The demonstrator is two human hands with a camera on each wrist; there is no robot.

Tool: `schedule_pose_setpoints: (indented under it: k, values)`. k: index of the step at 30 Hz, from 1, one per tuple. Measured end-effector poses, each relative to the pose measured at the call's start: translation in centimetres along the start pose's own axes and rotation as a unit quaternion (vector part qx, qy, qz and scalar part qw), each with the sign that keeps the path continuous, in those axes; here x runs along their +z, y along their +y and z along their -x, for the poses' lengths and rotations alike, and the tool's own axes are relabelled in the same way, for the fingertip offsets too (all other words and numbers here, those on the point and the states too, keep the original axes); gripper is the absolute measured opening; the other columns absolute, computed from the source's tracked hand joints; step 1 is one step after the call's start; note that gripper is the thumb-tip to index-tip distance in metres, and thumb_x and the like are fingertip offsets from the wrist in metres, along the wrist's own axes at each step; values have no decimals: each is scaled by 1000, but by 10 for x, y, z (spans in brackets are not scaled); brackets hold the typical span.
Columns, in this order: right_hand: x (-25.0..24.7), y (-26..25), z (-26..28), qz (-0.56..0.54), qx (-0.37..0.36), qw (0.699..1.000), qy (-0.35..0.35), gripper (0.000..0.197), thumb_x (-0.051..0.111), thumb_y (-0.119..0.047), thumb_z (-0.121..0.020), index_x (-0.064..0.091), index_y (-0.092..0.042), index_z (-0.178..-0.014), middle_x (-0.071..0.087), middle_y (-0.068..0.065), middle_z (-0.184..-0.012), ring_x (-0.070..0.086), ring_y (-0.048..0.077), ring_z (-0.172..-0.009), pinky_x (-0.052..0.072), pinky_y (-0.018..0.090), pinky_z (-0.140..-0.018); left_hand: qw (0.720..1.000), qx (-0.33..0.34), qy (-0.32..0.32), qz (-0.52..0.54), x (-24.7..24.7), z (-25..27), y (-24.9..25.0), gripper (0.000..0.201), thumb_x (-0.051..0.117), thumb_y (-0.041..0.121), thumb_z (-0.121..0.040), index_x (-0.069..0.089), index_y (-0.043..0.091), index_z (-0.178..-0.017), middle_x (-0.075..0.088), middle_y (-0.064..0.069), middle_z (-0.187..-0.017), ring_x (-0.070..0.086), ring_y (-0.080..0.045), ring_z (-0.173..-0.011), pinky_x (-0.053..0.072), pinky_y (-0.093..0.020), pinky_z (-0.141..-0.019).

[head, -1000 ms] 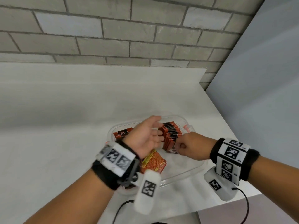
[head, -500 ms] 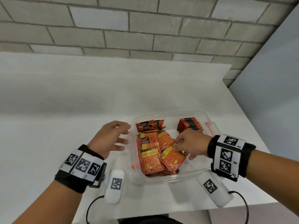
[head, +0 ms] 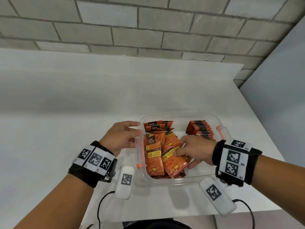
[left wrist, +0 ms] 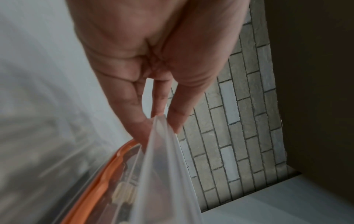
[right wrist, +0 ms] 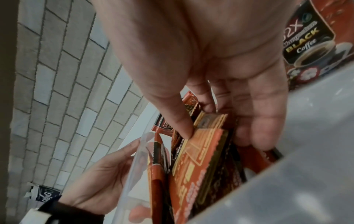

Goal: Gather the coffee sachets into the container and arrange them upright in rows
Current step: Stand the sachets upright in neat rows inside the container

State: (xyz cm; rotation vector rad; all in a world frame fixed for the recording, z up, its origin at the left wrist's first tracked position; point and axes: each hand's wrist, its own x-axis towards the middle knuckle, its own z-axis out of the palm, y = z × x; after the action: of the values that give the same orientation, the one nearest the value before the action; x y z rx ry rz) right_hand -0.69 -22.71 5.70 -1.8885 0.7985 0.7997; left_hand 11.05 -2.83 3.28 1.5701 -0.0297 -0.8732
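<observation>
Many sachets (head: 162,156) marked "D2X BLACK Coffee"; right hand (head: 196,149) pinching some.

Black wristbands (head: 92,167), white coded tags, cabled white pods (head: 124,181).

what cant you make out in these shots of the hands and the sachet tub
- Head view: right hand covers the loose orange coffee sachets it reaches into; the number pinched is hidden.
- Left wrist view: clear plastic container is blurred, its contents unreadable.
- Upright sachet row: exact count too small.
- Left hand: fingertips hidden behind the container wall.
</observation>
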Motion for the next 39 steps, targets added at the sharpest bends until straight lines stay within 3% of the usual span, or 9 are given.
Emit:
schedule_pose_setpoints:
  k: [6, 10, 13, 17, 23, 27, 31, 36, 39]
  values:
    - [3, -1, -3, -53, -3, 999, -9, 13, 66, -14, -88, 55, -18, -94, 65, 2, -91, 63, 16, -81, 55, 30, -72, 1000, 7, -1, 17, -1, 0, -4, 27, 63, 2, -88, 60, 12, -112, 69, -5, -77, 68, -12, -58, 54, -23, -53]
    - [5, -3, -6, -52, 8, 998, -32, 33, 69, -16, -85, 59, -13, -117, 69, 4, -107, 64, 20, -98, 56, 34, -77, 1000, 11, 0, 17, 0, 0, -5, 22, 64, 4, -88, 63, 15, -107, 70, -1, -72, 67, -12, -60, 55, -23, -54]
    - [9, -5, -6, -44, 14, 998, -38, 42, 68, -17, -85, 53, -15, -125, 66, 4, -114, 62, 20, -102, 56, 32, -72, 1000, 15, 1, 18, 0, 0, -6, 21, 64, 4, -88, 63, 16, -105, 70, -1, -74, 67, -12, -60, 55, -23, -54]
    - [17, -8, -7, -27, 13, 999, -33, 60, 70, -20, -83, 43, -17, -136, 54, 7, -128, 55, 26, -113, 55, 29, -57, 1000, 18, 6, 19, 1, 1, -8, 22, 63, 5, -89, 63, 16, -109, 70, -2, -77, 67, -14, -62, 55, -24, -55]
    - [12, -4, -4, -33, 1, 999, -26, 33, 63, -14, -86, 54, -13, -117, 62, 11, -111, 60, 21, -90, 52, 25, -54, 999, 22, 10, 20, 2, 2, -9, 20, 63, 7, -89, 63, 16, -108, 71, -1, -77, 68, -13, -60, 53, -23, -53]
    - [-4, 5, 3, -77, -3, 997, -15, 19, 53, -7, -88, 57, -14, -105, 69, 6, -96, 66, 21, -86, 57, 35, -70, 999, 22, 11, 21, 1, 1, -11, 26, 63, 8, -90, 61, 15, -115, 69, -7, -89, 68, -12, -60, 54, -23, -53]
    - [-6, 11, 4, -106, -12, 994, 4, 27, 54, -4, -87, 55, -10, -113, 68, 11, -107, 68, 25, -95, 58, 43, -79, 999, 24, 12, 26, 2, 1, -13, 23, 63, 9, -90, 62, 15, -112, 69, -6, -87, 67, -13, -61, 53, -23, -53]
    - [-3, 5, 12, -62, -33, 997, 26, 17, 52, -7, -87, 54, -8, -104, 67, 11, -96, 67, 23, -80, 57, 34, -64, 999, 26, 12, 27, 1, 1, -14, 19, 63, 9, -90, 64, 17, -106, 71, -1, -79, 67, -12, -61, 53, -24, -53]
    - [-14, 0, 23, -6, -83, 991, 101, 2, 53, -14, -89, 52, -12, -89, 62, 7, -81, 61, 19, -68, 47, 26, -54, 999, 26, 12, 27, 1, 1, -14, 20, 63, 10, -90, 63, 17, -108, 71, -4, -85, 67, -12, -62, 54, -24, -54]
